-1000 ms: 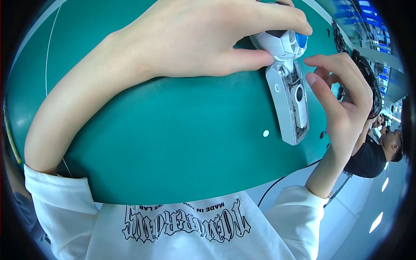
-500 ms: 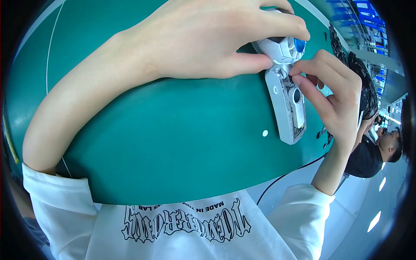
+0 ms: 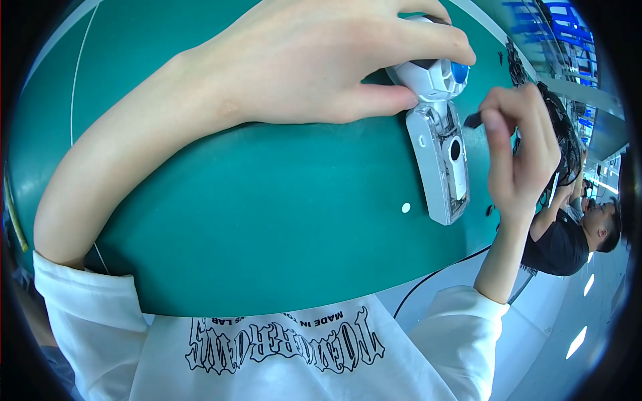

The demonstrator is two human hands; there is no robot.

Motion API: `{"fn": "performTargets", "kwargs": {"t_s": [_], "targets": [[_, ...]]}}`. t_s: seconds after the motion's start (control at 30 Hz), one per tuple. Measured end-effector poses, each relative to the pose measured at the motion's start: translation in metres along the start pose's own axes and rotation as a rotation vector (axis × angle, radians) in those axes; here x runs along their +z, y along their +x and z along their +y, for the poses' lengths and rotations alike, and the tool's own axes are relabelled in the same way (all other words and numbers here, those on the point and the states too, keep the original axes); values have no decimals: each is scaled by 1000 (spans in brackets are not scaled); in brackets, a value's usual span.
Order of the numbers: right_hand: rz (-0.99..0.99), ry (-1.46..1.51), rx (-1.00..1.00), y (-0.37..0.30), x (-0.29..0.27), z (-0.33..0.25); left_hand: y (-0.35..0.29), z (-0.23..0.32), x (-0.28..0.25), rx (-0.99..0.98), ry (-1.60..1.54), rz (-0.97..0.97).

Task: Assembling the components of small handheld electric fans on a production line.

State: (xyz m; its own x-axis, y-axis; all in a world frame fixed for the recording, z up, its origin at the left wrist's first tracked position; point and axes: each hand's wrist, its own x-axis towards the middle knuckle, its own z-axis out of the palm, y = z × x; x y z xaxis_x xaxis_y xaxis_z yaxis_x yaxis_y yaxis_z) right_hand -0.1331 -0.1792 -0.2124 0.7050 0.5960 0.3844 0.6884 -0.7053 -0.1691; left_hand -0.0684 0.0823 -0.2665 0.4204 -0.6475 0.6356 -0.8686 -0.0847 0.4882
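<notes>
A white handheld device lies on the green table. Its rounded head (image 3: 428, 79) carries a blue round part, and its long body (image 3: 433, 167) has a clear cover and a black disc. My left hand (image 3: 328, 63) reaches over from the left and grips the head between thumb and fingers. Just right of the body, my right hand (image 3: 525, 144) is raised and apart from it. Between its thumb and index finger is a small dark piece (image 3: 473, 121), slightly blurred, whose kind I cannot make out.
A small white disc (image 3: 406, 208) lies left of the body's lower end. Bundled black cables (image 3: 565, 134) run along the table's right side, with a small black piece (image 3: 490, 210) nearer me. A person in a black top (image 3: 560, 244) sits beyond at the right.
My right hand has drawn away from the device's neck to the right, and a small dark piece now shows in its fingers. My left hand keeps its grip, with the device nearly still.
</notes>
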Motion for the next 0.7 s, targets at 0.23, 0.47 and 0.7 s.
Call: {"fn": "performTargets", "kwargs": {"t_s": [0.23,0.47,0.7], "targets": [[-130,62,388,-13,3,37,4,3,-11,-56,24,-89],[-133,84,337,-12,-3,35,5,8,-16,-78,73,-118],[-135,-114,211,-12,-6,29,13,-5,-3,114,190,-22]]}}
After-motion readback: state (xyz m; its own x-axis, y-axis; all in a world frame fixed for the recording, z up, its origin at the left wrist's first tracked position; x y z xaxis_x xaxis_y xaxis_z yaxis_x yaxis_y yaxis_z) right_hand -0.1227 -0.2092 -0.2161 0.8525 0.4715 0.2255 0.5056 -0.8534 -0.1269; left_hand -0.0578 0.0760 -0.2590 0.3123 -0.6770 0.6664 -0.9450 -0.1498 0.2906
